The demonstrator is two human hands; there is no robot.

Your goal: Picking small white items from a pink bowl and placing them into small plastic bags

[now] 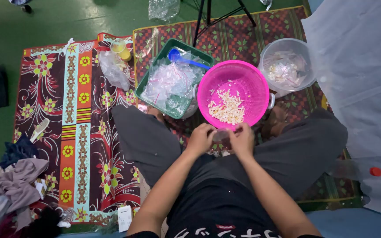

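Flanking one pink basket (pixel 234 70), two hands (pixel 201 139).

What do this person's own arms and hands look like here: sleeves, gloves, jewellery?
Both forearms are bare from the bottom edge of the frame to the wrist, with no sleeves in view. The left hand and right hand wear no gloves. No watch, bracelet or ring shows at this size.

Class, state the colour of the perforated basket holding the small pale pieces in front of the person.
Bright pink basket, seen best in the head view.
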